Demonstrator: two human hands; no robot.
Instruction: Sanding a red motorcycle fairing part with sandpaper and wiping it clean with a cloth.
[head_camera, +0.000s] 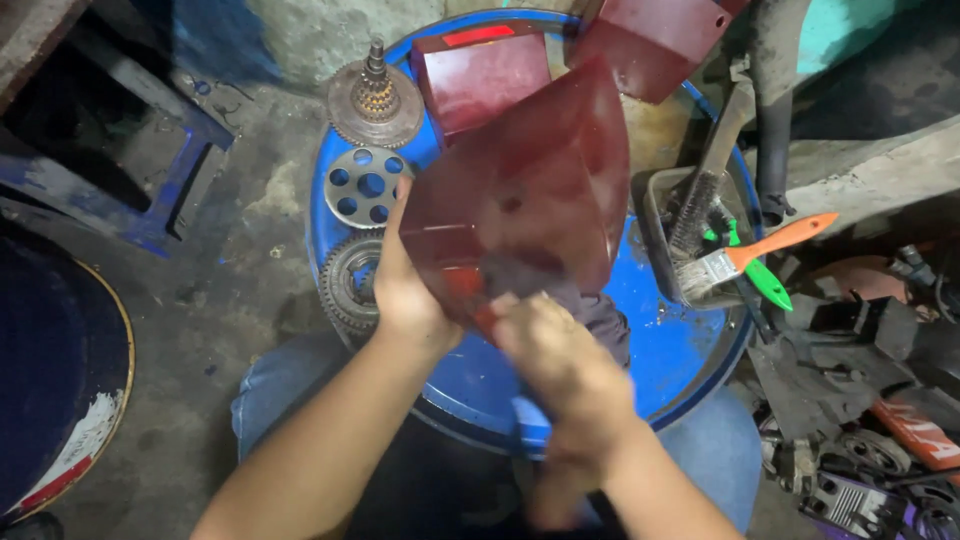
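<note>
Left hand (400, 290) clamps our red panel (520, 190) steady over the blue drum top (670, 350) | right hand (550, 350), blurred, presses dark rag (590, 305) against it | gears (352, 280) parked at drum's left edge.

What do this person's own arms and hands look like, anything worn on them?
Both forearms are bare up to the frame's lower edge, with no sleeves in view. The left hand and right hand wear no gloves, and no watch, ring or band shows at either wrist. The right hand is motion-blurred, so fine detail there is unclear. Blue jeans cover the knees below.
</note>
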